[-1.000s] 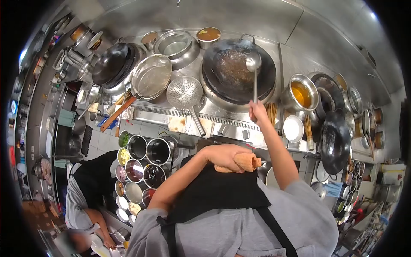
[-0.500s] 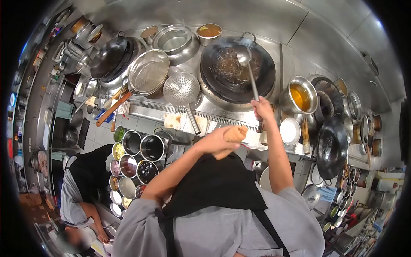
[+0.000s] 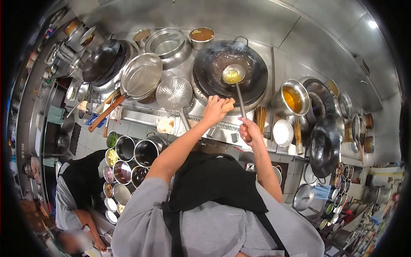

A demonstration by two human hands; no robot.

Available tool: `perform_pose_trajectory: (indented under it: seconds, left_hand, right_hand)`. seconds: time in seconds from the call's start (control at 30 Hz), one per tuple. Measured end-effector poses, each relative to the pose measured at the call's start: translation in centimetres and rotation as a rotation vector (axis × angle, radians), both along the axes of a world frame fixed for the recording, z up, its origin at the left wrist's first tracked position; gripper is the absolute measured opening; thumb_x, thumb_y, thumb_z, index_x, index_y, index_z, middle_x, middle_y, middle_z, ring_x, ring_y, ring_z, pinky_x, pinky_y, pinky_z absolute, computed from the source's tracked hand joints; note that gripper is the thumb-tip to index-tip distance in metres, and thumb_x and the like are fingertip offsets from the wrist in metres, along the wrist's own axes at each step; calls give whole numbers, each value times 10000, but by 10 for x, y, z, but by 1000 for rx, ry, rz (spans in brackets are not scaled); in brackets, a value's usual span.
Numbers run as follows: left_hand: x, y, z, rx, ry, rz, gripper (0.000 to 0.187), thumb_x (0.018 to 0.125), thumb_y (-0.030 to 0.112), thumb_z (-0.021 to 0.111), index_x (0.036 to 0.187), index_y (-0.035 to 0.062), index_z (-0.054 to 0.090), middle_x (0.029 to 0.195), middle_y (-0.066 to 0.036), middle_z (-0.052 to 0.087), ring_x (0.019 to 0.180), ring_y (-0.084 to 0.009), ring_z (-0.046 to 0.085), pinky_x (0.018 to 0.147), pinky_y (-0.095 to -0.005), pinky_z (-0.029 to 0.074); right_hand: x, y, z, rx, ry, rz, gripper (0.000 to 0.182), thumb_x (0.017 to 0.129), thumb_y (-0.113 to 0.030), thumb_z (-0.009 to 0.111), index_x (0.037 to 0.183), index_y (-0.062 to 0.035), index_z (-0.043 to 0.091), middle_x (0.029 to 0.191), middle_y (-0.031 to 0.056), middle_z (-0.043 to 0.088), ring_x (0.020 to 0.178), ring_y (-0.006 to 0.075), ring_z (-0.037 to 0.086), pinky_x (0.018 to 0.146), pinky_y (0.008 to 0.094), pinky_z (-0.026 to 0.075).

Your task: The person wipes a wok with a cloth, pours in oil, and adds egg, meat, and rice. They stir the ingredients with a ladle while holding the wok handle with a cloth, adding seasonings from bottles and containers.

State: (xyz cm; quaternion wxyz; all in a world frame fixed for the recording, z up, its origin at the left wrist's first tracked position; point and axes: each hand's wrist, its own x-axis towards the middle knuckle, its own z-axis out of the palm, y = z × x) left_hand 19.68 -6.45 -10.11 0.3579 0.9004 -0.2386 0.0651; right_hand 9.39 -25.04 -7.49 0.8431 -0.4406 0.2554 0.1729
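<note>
Right hand (image 3: 251, 129) wrapped round the handle of the ladle (image 3: 240, 97), left hand (image 3: 215, 110) clutching an orange cloth (image 3: 229, 104) by the near edge of the wok (image 3: 253, 64); whether cloth meets rim, I can't tell. The ladle's bowl is over the wok, carrying yellow liquid (image 3: 232, 77). One tilted wrist could slop it out, and a slipping cloth could leave that left hand against probably hot metal. Ladle: long, round-bowled, metallic. Wok: dark, glossy-streaked inside.

Ladle (image 3: 240, 97) over wok (image 3: 230, 55); skimmer (image 3: 174, 93) L of wok, pot (image 3: 280, 105) R.
</note>
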Motion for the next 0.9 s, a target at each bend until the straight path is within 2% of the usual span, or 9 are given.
perform_pose_trajectory:
  seconds: [0.07, 0.13, 0.2, 0.43, 0.6, 0.73, 0.83, 0.87, 0.9]
  left_hand:
    - [-2, 0, 1, -12, 2, -7, 350, 682, 141, 736, 1003, 107, 604, 1020, -83, 489, 1054, -296, 476, 820, -421, 492]
    - [0, 3, 3, -2, -32, -38, 353, 663, 113, 746, 984, 104, 599, 1025, -78, 485, 1045, -293, 480, 822, -415, 488]
    - [3, 5, 6, 20, -38, -73, 364, 650, 89, 751, 977, 101, 591, 1033, -75, 481, 1038, -294, 482, 824, -410, 486]
    - [4, 4, 18, 176, -84, -129, 395, 625, 28, 706, 991, 99, 576, 1037, -96, 497, 1003, -315, 505, 777, -429, 501]
    - [8, 7, 27, 252, -131, -204, 413, 609, 11, 698, 993, 94, 569, 989, -81, 492, 964, -301, 521, 754, -424, 502]
    - [9, 6, 27, 266, -138, -194, 414, 601, 6, 702, 982, 95, 567, 984, -73, 491, 955, -289, 522, 748, -410, 503]
    - [8, 6, 25, 266, -139, -195, 404, 603, 3, 697, 973, 97, 567, 980, -66, 490, 951, -280, 523, 737, -403, 505]
    - [8, 6, 25, 249, -144, -189, 405, 603, 2, 694, 974, 99, 566, 980, -65, 489, 950, -279, 523, 733, -403, 506]
    - [7, 5, 24, 233, -149, -183, 405, 604, 2, 691, 976, 101, 565, 980, -64, 489, 949, -278, 523, 728, -403, 507]
  right_hand:
    - [1, -14, -5, 578, -38, -38, 166, 989, -169, 480, 1077, -40, 537, 593, -31, 419, 398, 69, 385, 325, 227, 342]
    - [1, -15, 22, 842, -74, -81, 174, 977, -85, 415, 1025, 44, 521, 599, -28, 408, 403, 56, 391, 338, 219, 366]
    - [-6, -17, 40, 972, -92, -109, 179, 955, -52, 395, 1006, 71, 514, 599, -27, 406, 403, 54, 390, 347, 216, 372]
    - [-71, -47, 110, 952, -179, -234, 181, 924, -37, 405, 1047, 58, 498, 601, -18, 403, 393, 59, 382, 337, 229, 365]
    - [-117, -87, 137, 619, -291, -311, 248, 930, -25, 401, 1160, 51, 451, 635, -2, 413, 384, 54, 383, 299, 216, 363]
    - [-133, -122, 131, 273, -216, -347, 221, 913, -25, 446, 1131, 6, 461, 632, -5, 412, 389, 73, 382, 302, 226, 356]
    - [-136, -131, 128, -478, 29, -294, 235, 831, -35, 500, 1063, -8, 479, 596, 7, 464, 399, 96, 432, 335, 255, 347]
    - [-137, -135, 124, -477, 27, -288, 235, 831, -35, 500, 1063, -8, 479, 596, 7, 464, 399, 96, 432, 335, 255, 347]
    - [-139, -137, 118, -726, 37, -214, 220, 823, -32, 511, 1040, -3, 495, 577, 11, 473, 392, 101, 442, 337, 258, 348]
